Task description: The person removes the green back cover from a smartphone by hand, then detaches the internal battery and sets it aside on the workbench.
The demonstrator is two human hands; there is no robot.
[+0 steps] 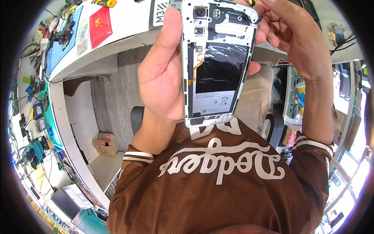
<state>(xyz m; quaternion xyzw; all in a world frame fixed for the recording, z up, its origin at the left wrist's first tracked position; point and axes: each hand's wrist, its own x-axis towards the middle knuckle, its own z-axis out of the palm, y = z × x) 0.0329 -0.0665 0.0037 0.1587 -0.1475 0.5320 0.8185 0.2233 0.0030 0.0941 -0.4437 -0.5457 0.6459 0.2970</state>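
Note:
A smartphone with its back cover off point(222, 68) is tilted up in front of my chest. Its camera modules, black-wrapped battery, orange flex cable and screw-dotted frame are exposed. My left hand point(159, 78) grips it, thumb along the left edge and a fingertip showing past the right edge. At the phone's top right corner is my right hand point(298, 43), its fingers curled and the thumb and index finger pinched together. A small yellow-and-black piece point(252, 3) shows beside those fingertips, cut off by the top of the picture; what the fingers hold cannot be made out.
Beyond the phone runs a white workbench point(128, 23) with a red packet point(100, 27) and a blue mat point(64, 43). Along the left side counter, tools, cables and a laptop point(74, 197) crowd together. A cardboard box point(105, 144) sits low at left; shelves point(290, 97) stand at right.

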